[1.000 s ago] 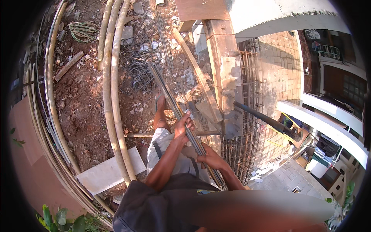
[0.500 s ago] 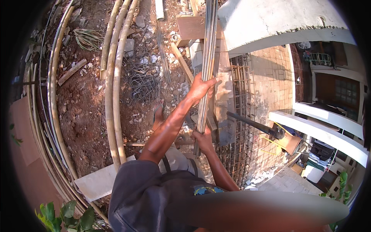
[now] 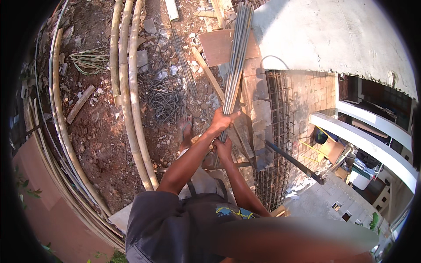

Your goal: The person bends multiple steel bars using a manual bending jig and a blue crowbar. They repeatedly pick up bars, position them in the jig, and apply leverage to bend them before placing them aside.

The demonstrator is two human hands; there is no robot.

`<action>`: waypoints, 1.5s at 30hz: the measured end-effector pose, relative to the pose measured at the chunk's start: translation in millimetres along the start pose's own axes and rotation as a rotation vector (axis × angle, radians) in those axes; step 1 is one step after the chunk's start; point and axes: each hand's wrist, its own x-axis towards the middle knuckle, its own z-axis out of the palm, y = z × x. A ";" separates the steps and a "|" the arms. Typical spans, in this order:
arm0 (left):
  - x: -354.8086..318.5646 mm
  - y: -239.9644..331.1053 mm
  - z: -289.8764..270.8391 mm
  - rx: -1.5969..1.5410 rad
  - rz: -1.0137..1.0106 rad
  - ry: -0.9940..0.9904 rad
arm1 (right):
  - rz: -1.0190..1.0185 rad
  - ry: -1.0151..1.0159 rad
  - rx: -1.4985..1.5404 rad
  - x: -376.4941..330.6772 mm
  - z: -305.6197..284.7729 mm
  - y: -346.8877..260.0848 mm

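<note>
A bundle of long thin steel rods (image 3: 238,57) stands tilted in front of me, its far ends fanned slightly apart. My left hand (image 3: 222,120) is closed around the bundle's lower part, thumb lying across the rods. Just below it my right hand (image 3: 223,148) is closed on the same bundle near its bottom end. The lowest tips of the rods are partly hidden by my hands. Right of the bundle lie tied rebar cages (image 3: 278,105), and left of it on the ground is a tangle of dark wire (image 3: 164,101).
Long bamboo poles (image 3: 125,79) lie on rubble-strewn soil to the left. Wooden planks (image 3: 208,72) and a brown board (image 3: 215,47) are ahead. A pale concrete slab (image 3: 324,35) stands at the upper right. A dark bar (image 3: 294,160) juts out at the right. More thin rods (image 3: 182,57) lie on the ground.
Both hands have come lower, toward my body, with the rods. The bundle's far ends now show within view and look more spread. My hands are closer together.
</note>
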 end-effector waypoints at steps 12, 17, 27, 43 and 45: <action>82.4 105.7 -18.6 0.376 0.007 0.008 | -0.206 -0.196 0.236 126.1 26.4 -164.5; 85.0 96.9 -27.8 0.372 0.013 0.015 | -0.277 -0.184 0.172 140.9 37.1 -150.0; 79.5 70.2 -62.0 0.446 0.197 -0.150 | -0.355 -0.174 0.163 101.8 60.0 -100.8; 62.8 58.7 -64.1 0.054 -0.042 -0.110 | -0.504 0.030 -0.148 94.7 -7.3 -69.5; 61.9 58.0 -63.7 0.144 -0.013 -0.078 | -0.421 -0.022 -0.145 98.4 -13.3 -72.7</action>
